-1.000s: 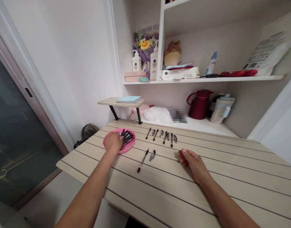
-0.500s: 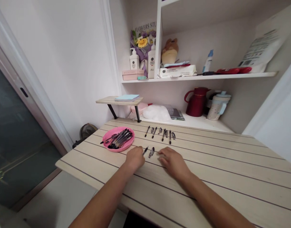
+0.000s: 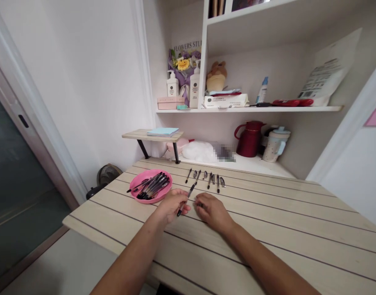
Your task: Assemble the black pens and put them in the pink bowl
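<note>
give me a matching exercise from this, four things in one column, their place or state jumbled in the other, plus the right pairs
Column one
1. left hand
2. pink bowl
3. red jug
4. light blue pad

Column two
A. lying on a small raised stand
B. heaped with pens
C. standing left of a pale cup
D. gripping a single pen

Right pairs: 1-D, 2-B, 3-C, 4-A

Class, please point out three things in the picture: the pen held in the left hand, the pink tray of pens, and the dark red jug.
Held pen (image 3: 191, 191): head view, on the barrel's far part.
Pink tray (image 3: 140, 177): head view, on its bare inside.
Dark red jug (image 3: 250, 141): head view, on its body.
</note>
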The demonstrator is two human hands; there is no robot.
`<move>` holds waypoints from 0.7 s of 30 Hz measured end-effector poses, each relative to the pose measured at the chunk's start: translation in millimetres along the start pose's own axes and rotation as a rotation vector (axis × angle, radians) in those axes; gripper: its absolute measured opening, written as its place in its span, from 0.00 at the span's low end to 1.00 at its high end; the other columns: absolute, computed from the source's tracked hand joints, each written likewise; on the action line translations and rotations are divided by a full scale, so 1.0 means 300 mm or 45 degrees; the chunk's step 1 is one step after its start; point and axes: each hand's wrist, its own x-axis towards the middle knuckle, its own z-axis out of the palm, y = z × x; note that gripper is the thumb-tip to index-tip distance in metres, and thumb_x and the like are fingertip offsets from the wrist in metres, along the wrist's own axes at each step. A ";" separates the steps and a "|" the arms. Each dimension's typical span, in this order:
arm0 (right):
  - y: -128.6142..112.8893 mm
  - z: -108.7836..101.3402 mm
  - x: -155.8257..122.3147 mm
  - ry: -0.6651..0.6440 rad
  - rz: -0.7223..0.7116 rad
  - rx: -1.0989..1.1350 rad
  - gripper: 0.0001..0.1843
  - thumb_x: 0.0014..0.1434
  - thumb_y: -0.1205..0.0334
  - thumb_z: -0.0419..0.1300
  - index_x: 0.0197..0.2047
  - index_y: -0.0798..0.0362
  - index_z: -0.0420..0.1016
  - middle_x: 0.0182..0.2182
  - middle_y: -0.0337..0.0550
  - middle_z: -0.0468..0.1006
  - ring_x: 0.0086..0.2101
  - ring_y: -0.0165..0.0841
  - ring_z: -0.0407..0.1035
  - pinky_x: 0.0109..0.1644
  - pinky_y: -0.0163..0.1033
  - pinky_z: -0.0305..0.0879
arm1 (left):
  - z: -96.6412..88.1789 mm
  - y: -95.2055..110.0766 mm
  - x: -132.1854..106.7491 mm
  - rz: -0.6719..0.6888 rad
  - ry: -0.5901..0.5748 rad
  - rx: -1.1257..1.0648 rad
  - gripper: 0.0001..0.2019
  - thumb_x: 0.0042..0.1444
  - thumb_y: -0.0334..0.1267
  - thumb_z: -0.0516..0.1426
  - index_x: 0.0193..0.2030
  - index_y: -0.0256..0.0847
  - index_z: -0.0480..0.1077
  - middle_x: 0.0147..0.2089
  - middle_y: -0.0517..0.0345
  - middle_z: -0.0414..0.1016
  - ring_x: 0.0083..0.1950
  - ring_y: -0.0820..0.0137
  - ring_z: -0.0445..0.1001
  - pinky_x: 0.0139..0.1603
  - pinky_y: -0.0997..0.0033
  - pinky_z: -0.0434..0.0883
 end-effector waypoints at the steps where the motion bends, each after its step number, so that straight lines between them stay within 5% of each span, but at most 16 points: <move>1: 0.011 -0.012 -0.007 0.097 0.093 0.248 0.06 0.53 0.61 0.55 0.31 0.52 0.72 0.34 0.44 0.75 0.36 0.35 0.68 0.41 0.40 0.61 | 0.012 0.017 0.005 -0.011 -0.051 -0.075 0.10 0.42 0.36 0.54 0.34 0.39 0.61 0.22 0.66 0.63 0.21 0.77 0.67 0.21 0.79 0.61; 4: 0.052 -0.070 -0.025 0.372 0.493 0.945 0.11 0.49 0.55 0.60 0.33 0.52 0.71 0.28 0.41 0.75 0.27 0.32 0.69 0.33 0.38 0.65 | 0.056 0.067 0.025 -0.042 -0.189 -0.229 0.11 0.41 0.36 0.55 0.34 0.38 0.63 0.23 0.66 0.63 0.19 0.81 0.63 0.18 0.81 0.57; 7: 0.100 -0.145 -0.054 0.591 0.756 1.274 0.17 0.43 0.55 0.66 0.36 0.54 0.73 0.22 0.37 0.72 0.21 0.27 0.66 0.26 0.34 0.64 | 0.112 0.081 0.043 -0.058 -0.294 -0.294 0.11 0.40 0.36 0.56 0.34 0.38 0.64 0.23 0.66 0.63 0.17 0.83 0.60 0.16 0.83 0.51; 14: 0.168 -0.226 -0.121 0.586 0.754 1.462 0.15 0.39 0.61 0.69 0.34 0.52 0.77 0.28 0.39 0.74 0.27 0.30 0.69 0.30 0.36 0.69 | 0.191 -0.029 0.044 -0.064 -0.344 -0.188 0.10 0.40 0.34 0.56 0.33 0.37 0.64 0.24 0.64 0.68 0.15 0.83 0.58 0.15 0.81 0.47; 21: 0.153 -0.233 -0.115 0.501 0.797 1.328 0.15 0.41 0.57 0.68 0.32 0.55 0.77 0.25 0.40 0.74 0.26 0.27 0.67 0.31 0.34 0.66 | 0.182 -0.032 0.049 -0.053 -0.396 -0.085 0.10 0.41 0.35 0.55 0.33 0.37 0.66 0.24 0.64 0.68 0.16 0.83 0.59 0.15 0.81 0.48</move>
